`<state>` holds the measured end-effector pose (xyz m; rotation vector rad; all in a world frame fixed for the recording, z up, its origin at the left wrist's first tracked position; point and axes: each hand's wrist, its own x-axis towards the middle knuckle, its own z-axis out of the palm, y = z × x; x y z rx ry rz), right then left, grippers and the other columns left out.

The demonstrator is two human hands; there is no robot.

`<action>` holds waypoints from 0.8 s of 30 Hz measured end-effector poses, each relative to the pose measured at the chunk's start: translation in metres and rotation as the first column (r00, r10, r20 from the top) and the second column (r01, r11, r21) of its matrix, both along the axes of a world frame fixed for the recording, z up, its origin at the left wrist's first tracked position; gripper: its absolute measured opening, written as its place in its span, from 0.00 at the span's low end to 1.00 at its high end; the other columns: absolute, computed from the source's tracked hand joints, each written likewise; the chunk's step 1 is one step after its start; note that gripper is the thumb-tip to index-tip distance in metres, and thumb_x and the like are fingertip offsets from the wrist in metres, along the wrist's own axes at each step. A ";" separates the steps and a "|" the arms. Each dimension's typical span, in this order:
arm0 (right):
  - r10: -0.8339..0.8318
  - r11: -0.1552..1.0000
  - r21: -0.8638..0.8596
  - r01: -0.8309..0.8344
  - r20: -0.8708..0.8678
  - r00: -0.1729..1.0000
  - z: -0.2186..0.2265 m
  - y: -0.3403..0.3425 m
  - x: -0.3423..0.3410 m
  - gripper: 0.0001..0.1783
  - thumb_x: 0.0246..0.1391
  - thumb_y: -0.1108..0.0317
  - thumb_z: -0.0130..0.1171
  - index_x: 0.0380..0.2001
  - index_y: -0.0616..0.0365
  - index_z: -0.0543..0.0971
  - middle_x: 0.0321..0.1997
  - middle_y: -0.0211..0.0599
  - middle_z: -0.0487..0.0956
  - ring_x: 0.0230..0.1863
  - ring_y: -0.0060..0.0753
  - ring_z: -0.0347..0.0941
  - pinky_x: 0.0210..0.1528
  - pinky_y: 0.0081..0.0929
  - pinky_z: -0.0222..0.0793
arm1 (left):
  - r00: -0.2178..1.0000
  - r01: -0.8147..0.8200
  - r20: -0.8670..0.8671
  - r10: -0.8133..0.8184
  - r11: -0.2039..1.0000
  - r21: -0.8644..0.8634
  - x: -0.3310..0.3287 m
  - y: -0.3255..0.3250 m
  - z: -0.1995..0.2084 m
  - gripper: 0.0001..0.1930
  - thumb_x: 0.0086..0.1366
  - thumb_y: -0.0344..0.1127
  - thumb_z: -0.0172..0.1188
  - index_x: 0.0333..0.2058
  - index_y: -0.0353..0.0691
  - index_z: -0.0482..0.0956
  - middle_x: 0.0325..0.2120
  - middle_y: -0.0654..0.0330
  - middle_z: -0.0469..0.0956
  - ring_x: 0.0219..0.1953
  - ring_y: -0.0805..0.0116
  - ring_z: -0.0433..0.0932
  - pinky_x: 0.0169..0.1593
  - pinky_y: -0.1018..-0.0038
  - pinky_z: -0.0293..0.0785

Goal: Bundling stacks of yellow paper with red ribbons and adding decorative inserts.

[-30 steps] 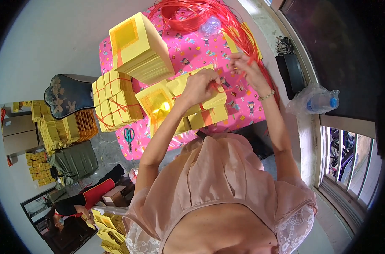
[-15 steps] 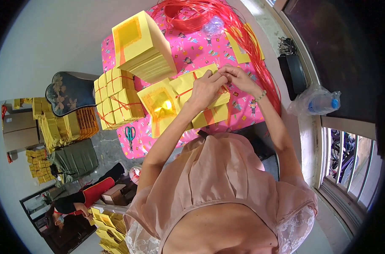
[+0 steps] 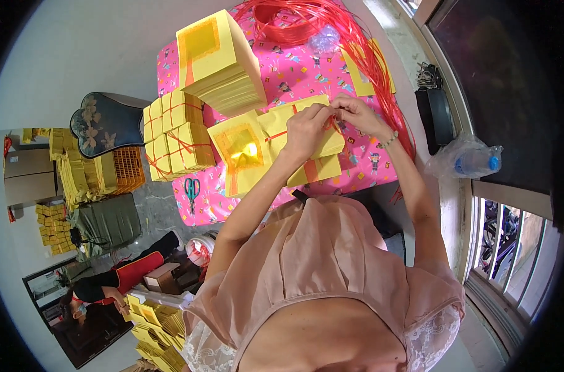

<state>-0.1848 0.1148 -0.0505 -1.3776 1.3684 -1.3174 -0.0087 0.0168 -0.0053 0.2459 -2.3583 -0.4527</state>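
A bundle of yellow paper (image 3: pixel 328 144) lies before me, with red plastic string (image 3: pixel 294 110) crossing its top. Fingers bent over the bundle, my left hand (image 3: pixel 306 128) pinches the string near its right end. My right hand (image 3: pixel 359 115) meets it there, fingertips closed on the same string; their exact grip is partly hidden. Under and left of the bundle lies a sheet stack with a shiny gold square (image 3: pixel 242 152). A tall stack of yellow paper (image 3: pixel 229 65) stands beyond, and several tied paper bundles (image 3: pixel 181 137) are piled to the left.
Green-handled scissors (image 3: pixel 192 193) lie near the left edge of the pink patterned tablecloth (image 3: pixel 288 79). Loose red string (image 3: pixel 381 74) runs down the right side from a coil. A bagged bottle (image 3: pixel 477 163) sits by the window. Another person (image 3: pixel 111 285) works at lower left.
The view has shifted slightly, moving the table a little in the picture. Both my hands stay together on the string. The other person's arm has moved a little.
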 end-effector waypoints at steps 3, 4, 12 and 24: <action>-0.133 0.991 -0.067 0.119 -0.293 0.947 0.038 0.006 0.004 0.05 0.57 0.74 0.58 0.37 0.61 0.76 0.34 0.30 0.71 0.33 0.24 0.72 0.38 0.23 0.70 | 1.000 -0.028 0.002 0.028 0.999 0.017 -0.001 0.000 -0.002 0.15 0.47 0.24 0.64 0.35 0.46 0.81 0.28 0.65 0.79 0.26 0.66 0.79 0.28 0.71 0.75; -0.131 0.991 -0.066 0.117 -0.294 0.947 0.047 0.007 0.006 0.05 0.57 0.74 0.58 0.37 0.61 0.76 0.34 0.30 0.71 0.33 0.24 0.72 0.38 0.23 0.70 | 1.000 -0.020 0.012 0.020 1.000 0.016 -0.001 0.001 -0.001 0.13 0.48 0.26 0.64 0.35 0.46 0.80 0.27 0.64 0.77 0.26 0.66 0.79 0.28 0.71 0.75; -0.411 0.900 -0.435 0.025 -0.831 0.375 0.045 0.007 -0.005 0.10 0.42 0.73 0.62 0.31 0.55 0.74 0.32 0.35 0.72 0.35 0.37 0.73 0.37 0.35 0.68 | 1.000 0.008 0.006 -0.009 0.996 0.091 0.002 0.003 0.003 0.11 0.48 0.27 0.65 0.32 0.44 0.81 0.26 0.63 0.77 0.27 0.64 0.79 0.29 0.70 0.76; -0.348 0.936 -0.333 0.115 -0.826 0.443 0.008 0.013 -0.014 0.08 0.43 0.72 0.60 0.27 0.55 0.71 0.26 0.35 0.71 0.32 0.38 0.72 0.35 0.35 0.65 | 0.999 -0.005 0.048 -0.011 0.947 0.320 0.028 0.005 0.005 0.09 0.50 0.20 0.64 0.32 0.35 0.79 0.32 0.55 0.77 0.37 0.54 0.77 0.39 0.66 0.75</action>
